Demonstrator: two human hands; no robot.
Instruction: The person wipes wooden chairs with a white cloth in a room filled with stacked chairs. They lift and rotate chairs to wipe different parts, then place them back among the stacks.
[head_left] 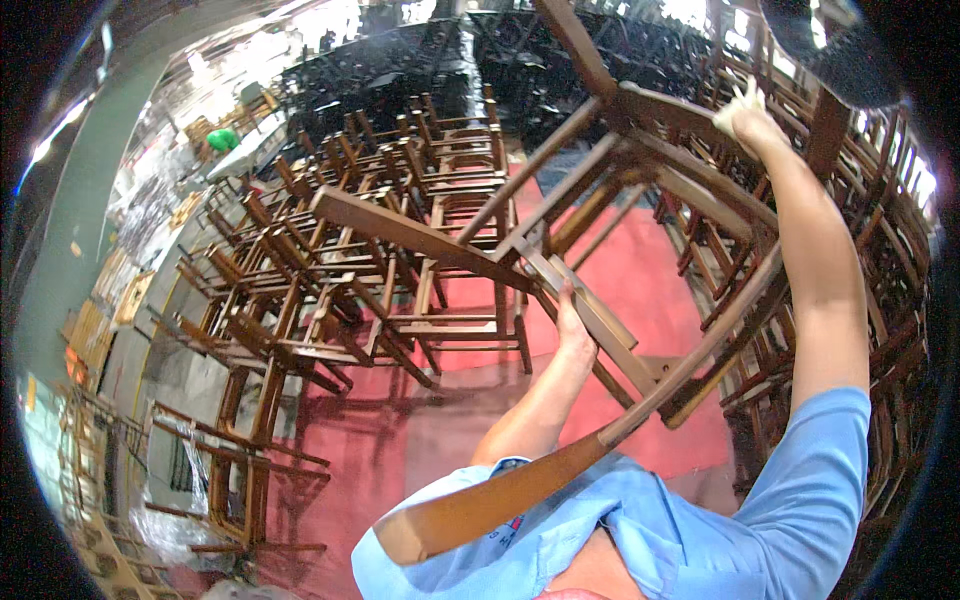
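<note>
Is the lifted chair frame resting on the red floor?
No: the wooden chair frame is held up off the red floor, with the left hand and right hand gripping its rails.

We note a red floor (650, 290) as the bearing surface. Directly on it stand stacked brown wooden chairs (400, 230), crowded along its left and far sides, and a further row of chairs (890, 300) along its right edge. At lower left, a wrapped chair frame (235, 470) stands apart on grey floor.
</note>
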